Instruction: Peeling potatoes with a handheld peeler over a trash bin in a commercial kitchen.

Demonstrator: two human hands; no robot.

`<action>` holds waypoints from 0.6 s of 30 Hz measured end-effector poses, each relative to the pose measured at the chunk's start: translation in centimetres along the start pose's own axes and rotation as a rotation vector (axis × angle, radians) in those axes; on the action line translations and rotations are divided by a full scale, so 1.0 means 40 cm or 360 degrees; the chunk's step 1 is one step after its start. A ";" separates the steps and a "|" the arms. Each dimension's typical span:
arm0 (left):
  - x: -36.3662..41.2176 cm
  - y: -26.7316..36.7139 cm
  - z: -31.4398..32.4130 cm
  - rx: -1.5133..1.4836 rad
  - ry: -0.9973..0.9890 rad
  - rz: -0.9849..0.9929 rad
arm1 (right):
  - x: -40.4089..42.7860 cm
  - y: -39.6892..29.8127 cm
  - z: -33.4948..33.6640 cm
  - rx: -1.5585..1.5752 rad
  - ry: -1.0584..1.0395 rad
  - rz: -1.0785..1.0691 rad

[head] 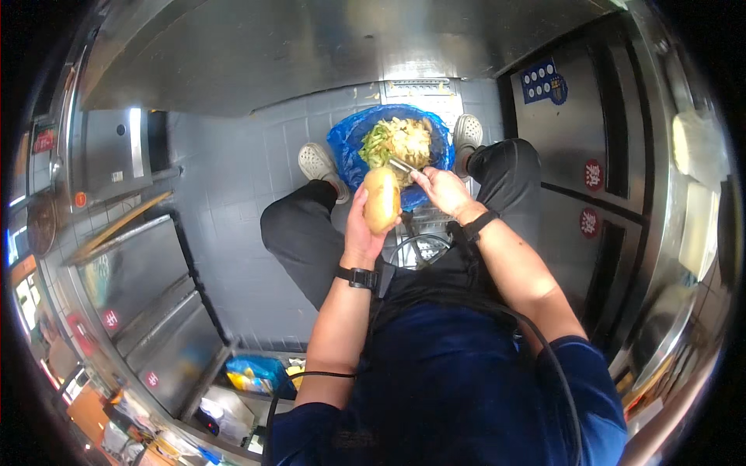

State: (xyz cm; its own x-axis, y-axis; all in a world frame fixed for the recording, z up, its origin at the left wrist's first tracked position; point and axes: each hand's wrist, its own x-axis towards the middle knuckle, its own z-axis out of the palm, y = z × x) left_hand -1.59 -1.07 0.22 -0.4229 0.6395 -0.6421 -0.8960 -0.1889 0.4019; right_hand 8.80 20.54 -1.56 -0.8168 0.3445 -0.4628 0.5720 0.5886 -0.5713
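My left hand (359, 227) is closed around a large yellowish potato (382, 201), held upright with its long side toward me. A slim metal tool, probably a peeler (400, 165), is in the grip of my right hand (444, 189). Its far end points left, just above and right of the potato and apart from it. Beneath both hands stands a bin lined with a blue plastic bag (348, 133). Pale peelings (408, 140) and green vegetable scraps (376, 141) are heaped in it. My fingers hide part of the tool's handle.
My feet in light clogs (315, 160) flank the bin on a grey tiled floor (233, 233). A metal drain grate (421, 90) lies beyond it. Steel cabinets with dark handles (574, 145) rise close on the right; more steel cabinets (166, 314) stand left. A steel panel (291, 52) spans the front.
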 end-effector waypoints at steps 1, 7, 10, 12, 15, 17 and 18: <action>0.007 0.003 -0.009 0.0000 0.0008 0.0006 | -0.005 -0.004 0.000 0.0126 0.0055 0.0021; 0.021 0.001 -0.041 -0.0306 0.0230 -0.0087 | -0.075 -0.058 -0.013 0.0289 -0.0066 -0.0504; 0.011 -0.003 -0.057 -0.0157 0.0071 -0.0180 | -0.072 -0.037 0.009 0.0302 0.0036 -0.0510; -0.009 -0.010 -0.057 -0.0101 0.0052 -0.0137 | -0.033 -0.022 -0.009 0.0115 0.0015 -0.0089; -0.011 -0.023 -0.015 -0.0030 -0.0004 -0.0112 | -0.008 0.054 0.027 0.0082 -0.0016 -0.0069; -0.013 -0.017 -0.010 -0.0061 0.0101 -0.0086 | -0.009 0.032 0.015 0.0248 0.0043 -0.0049; -0.007 -0.012 -0.033 -0.0097 0.0075 -0.0121 | -0.027 0.003 0.006 0.0414 0.0090 -0.0013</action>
State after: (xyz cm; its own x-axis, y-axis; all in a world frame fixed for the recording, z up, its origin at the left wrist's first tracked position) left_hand -1.22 -2.15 -0.64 -0.3583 0.6181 -0.6997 -0.9316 -0.1871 0.3117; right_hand 9.77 20.05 -1.27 -0.8203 0.3852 -0.4228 0.5595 0.3865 -0.7332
